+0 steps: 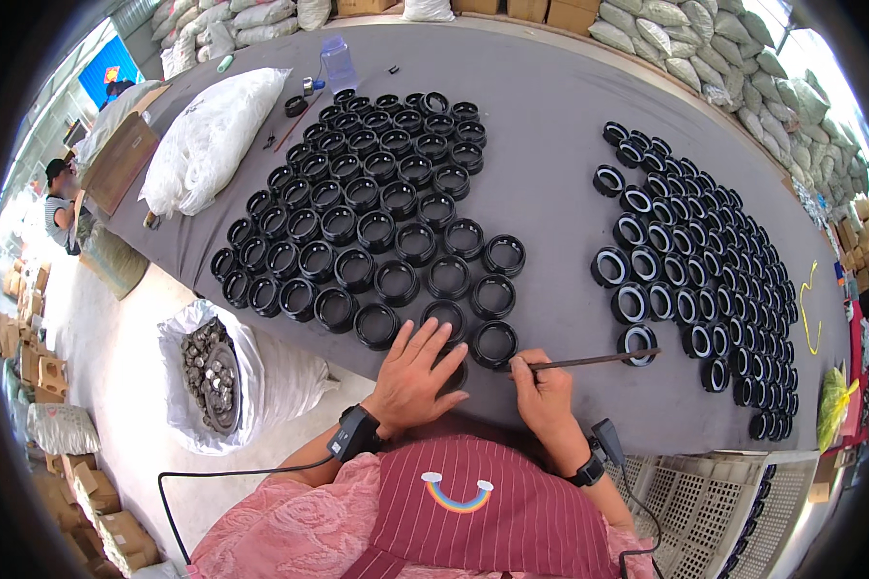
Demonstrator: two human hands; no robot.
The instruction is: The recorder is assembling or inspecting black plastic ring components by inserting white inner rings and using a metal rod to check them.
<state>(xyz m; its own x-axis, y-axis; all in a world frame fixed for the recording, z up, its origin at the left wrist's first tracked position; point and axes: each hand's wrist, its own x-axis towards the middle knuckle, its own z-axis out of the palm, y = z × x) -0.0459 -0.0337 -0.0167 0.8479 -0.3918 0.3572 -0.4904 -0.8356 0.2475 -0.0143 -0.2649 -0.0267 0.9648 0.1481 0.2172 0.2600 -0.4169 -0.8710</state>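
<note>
In the head view the left hand point(410, 372) lies spread flat over a black ring point(451, 372) at the near edge of the grey counter point(550, 125), while the right hand point(541, 386) pinches a thin rod point(599, 361) pointing right.

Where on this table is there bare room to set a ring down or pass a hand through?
A bare grey lane runs between the left batch of black rings and the white-lined rings on the right. The far table edge is open too. It is crowded at the near edge around the left hand and right hand.
</note>
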